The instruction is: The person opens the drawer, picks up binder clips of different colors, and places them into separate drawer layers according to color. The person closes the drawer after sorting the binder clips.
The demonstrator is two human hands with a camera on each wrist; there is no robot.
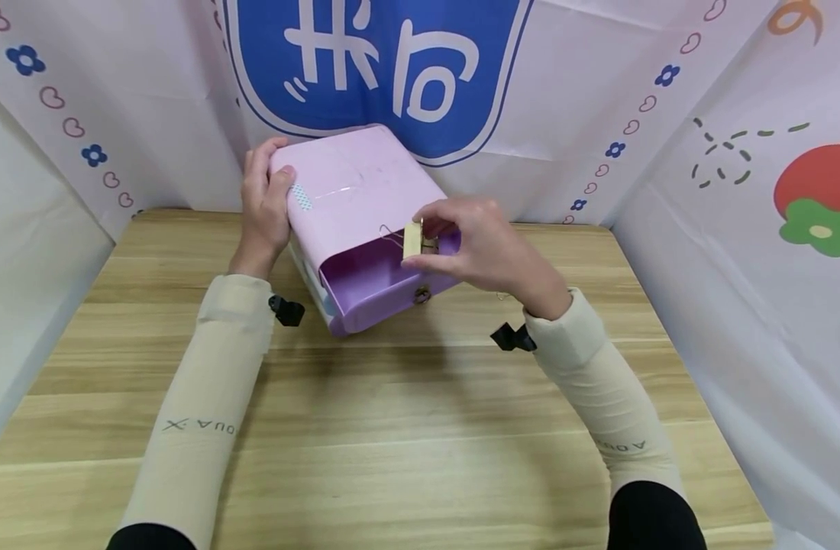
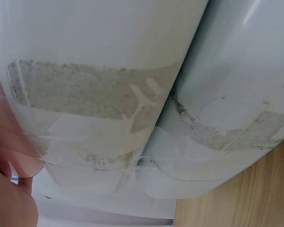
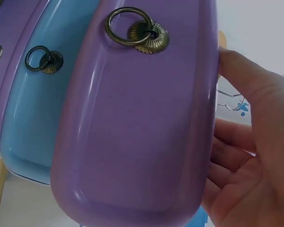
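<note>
A small drawer cabinet with a pink top [image 1: 358,183] stands at an angle at the back of the table. Its uppermost purple drawer [image 1: 386,309] is pulled out; a brass ring pull [image 3: 128,26] hangs on the front. My left hand [image 1: 263,202] grips the cabinet's far left corner, thumb on top, and shows at the left edge of the left wrist view. Over the drawer opening, my right hand [image 1: 478,241] pinches a yellow binder clip [image 1: 411,240] with wire handles between thumb and fingers. Part of the drawer's inside is hidden by that hand.
Below the open drawer, a blue drawer [image 3: 38,104] and another purple drawer [image 3: 4,94] are closed. A printed white cloth [image 1: 557,92] hangs behind the wooden table [image 1: 392,458]. Beneath the right wrist lies a small golden wire piece [image 1: 502,296], mostly hidden.
</note>
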